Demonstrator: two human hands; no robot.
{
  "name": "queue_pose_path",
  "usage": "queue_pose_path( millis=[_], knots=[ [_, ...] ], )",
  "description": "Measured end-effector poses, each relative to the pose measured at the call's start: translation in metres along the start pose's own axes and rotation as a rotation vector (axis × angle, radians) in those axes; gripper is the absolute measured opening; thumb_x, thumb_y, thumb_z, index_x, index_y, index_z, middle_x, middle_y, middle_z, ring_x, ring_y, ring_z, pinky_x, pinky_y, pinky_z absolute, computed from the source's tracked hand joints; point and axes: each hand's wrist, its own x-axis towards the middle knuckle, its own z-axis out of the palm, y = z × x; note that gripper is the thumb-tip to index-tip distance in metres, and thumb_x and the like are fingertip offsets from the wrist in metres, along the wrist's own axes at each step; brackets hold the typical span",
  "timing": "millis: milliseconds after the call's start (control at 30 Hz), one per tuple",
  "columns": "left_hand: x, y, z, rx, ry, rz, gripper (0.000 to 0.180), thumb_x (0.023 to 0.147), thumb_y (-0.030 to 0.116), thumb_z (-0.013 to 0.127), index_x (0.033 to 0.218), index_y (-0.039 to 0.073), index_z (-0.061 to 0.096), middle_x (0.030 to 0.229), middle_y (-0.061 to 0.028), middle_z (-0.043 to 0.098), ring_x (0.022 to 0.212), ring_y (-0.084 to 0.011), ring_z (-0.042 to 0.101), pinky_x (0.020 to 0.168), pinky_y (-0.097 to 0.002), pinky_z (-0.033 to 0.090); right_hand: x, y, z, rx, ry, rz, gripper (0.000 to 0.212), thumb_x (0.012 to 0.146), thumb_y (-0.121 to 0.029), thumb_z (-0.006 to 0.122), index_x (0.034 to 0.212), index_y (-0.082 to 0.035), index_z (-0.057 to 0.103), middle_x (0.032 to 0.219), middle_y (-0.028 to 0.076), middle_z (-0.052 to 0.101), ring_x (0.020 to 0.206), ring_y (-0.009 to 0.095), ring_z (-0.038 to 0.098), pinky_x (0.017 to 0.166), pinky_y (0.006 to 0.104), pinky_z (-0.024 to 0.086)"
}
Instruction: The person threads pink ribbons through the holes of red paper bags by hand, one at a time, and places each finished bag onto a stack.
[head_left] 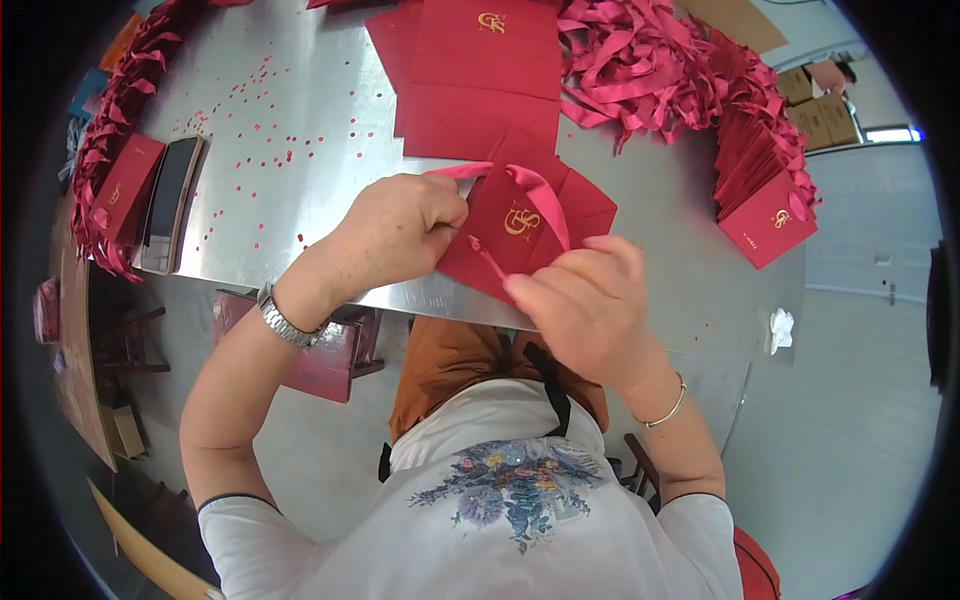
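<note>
Lying at the near edge of the bench (pixel 320 60), one red bag (pixel 490 215) is sitting between two hands set apart. The right hand (pixel 590 310) is pinching its one pink ribbon (pixel 545 195); the left hand (pixel 395 225) is curling over the bag's left side, hiding its own fingertips, so I cannot tell what it is gripping. One white tissue (pixel 781 328) is lying by the near right corner, one phone (pixel 170 210) toward the left edge. Two ribboned rows (pixel 755 220) are lining the left and right edges, overlapping beyond counting. Farther, one red stack (pixel 485 70) is running out of view beside one ribbon heap (pixel 640 65).
</note>
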Motion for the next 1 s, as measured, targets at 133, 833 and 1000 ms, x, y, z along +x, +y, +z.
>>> queue_pose_path(
  millis=[133,833,1000],
  knots=[
    [0.002,0.001,0.002,0.008,0.017,0.021,0.004,0.072,0.0,0.06,0.074,0.004,0.06,0.079,-0.0111,0.063,0.078,-0.0334,0.062,0.067,-0.0428,0.05,-0.023,0.008,0.016,0.267,0.069,0.568,0.103,0.066,-0.03,0.084,0.146,0.005,0.029,0.139,0.023,0.046,0.125,0.038,0.046,0.107,0.0492,0.033],
    [0.015,0.009,-0.022,0.195,0.278,-0.081,0.02,0.083,0.002,0.056,0.099,0.003,0.069,0.092,-0.0155,0.065,0.092,-0.0349,0.062,0.078,-0.0435,0.051,-0.029,0.012,0.02,0.256,-0.241,0.565,0.101,0.074,-0.034,0.079,0.15,0.003,0.023,0.15,0.024,0.035,0.142,0.036,0.031,0.116,0.0494,0.022],
    [0.028,0.002,-0.005,0.268,0.16,-0.121,0.015,0.082,0.002,0.06,0.094,0.003,0.068,0.091,-0.0126,0.064,0.085,-0.0328,0.063,0.074,-0.041,0.051,-0.02,0.01,0.014,0.249,-0.278,0.571,0.089,0.076,-0.034,0.077,0.149,-0.007,0.034,0.148,0.027,0.035,0.14,0.039,0.031,0.114,0.0504,0.023]
  ],
)
